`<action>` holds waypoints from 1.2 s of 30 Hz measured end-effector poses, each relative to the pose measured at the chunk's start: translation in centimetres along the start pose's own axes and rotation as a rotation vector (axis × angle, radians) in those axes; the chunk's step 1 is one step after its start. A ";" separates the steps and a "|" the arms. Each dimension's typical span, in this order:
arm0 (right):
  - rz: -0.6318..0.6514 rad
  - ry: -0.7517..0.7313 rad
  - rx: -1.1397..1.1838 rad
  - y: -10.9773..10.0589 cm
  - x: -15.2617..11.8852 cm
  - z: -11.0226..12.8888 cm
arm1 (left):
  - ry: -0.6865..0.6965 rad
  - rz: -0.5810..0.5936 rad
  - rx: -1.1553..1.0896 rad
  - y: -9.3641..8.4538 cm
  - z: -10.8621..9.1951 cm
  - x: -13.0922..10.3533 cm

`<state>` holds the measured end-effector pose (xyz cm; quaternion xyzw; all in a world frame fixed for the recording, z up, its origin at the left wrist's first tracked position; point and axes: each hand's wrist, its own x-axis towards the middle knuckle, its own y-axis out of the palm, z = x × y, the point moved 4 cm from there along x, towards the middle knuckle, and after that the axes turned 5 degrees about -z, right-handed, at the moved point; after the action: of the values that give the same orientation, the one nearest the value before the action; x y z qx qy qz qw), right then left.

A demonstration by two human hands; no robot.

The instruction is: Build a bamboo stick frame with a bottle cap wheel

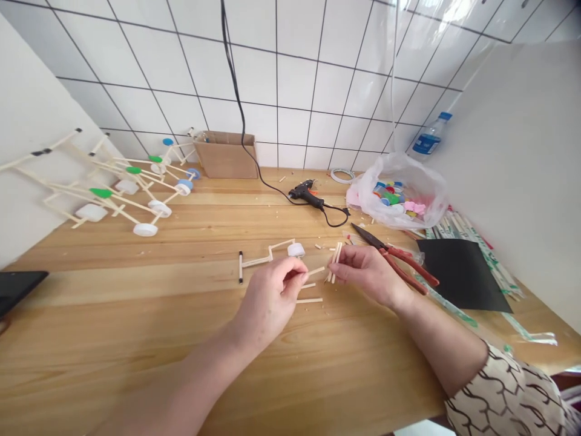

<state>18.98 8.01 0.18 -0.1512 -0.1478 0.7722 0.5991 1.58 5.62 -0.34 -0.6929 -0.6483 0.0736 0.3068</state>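
Observation:
Between the thumb and fingers of my left hand [275,290] is a short wooden stick [316,270], its free end pointing right. My right hand [367,269] pinches a few similar wooden sticks [334,261], held roughly upright. Two more short sticks, one of them the lower stick [311,300], lie on the table beneath, partly covered by my left hand. Just beyond that hand lies a small stick frame [256,262] with a black-wrapped crosspiece [240,267] and a white bottle cap [296,249].
Red-handled pliers [408,266] lie right of my right hand, near a black sheet [465,272]. Behind are a corded glue gun [307,195], a tape roll [342,175], a bag of caps [399,191] and a cardboard box [227,156]. Stick-and-cap models [136,188] stand left; a phone [20,289] sits nearer.

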 end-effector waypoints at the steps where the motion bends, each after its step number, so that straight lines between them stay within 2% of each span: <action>1: 0.035 0.030 0.116 0.2 -0.1 -0.1 | -0.021 -0.019 -0.046 -0.2 -0.2 0.0; 4: 0.113 0.084 0.411 1.1 -0.3 -0.5 | -0.058 -0.083 -0.136 -0.8 -0.7 -0.2; 8: 0.120 0.129 0.537 2.2 -0.7 -0.7 | -0.061 -0.143 -0.176 -1.2 -1.5 -0.3; 13: 0.127 0.147 0.556 3.1 -1.3 0.2 | -0.068 -0.149 -0.217 -0.8 -2.3 -0.7; 24: 0.129 0.129 0.555 3.6 -1.7 0.5 | -0.296 -0.045 -0.379 0.4 -1.8 -1.2; 36: 0.081 0.097 0.557 3.9 -1.7 0.8 | -0.328 -0.002 -0.387 0.6 -1.9 -1.2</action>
<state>15.63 5.43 -0.63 -0.0231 0.1051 0.7982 0.5927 2.83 3.92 0.54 -0.7171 -0.6920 0.0591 0.0592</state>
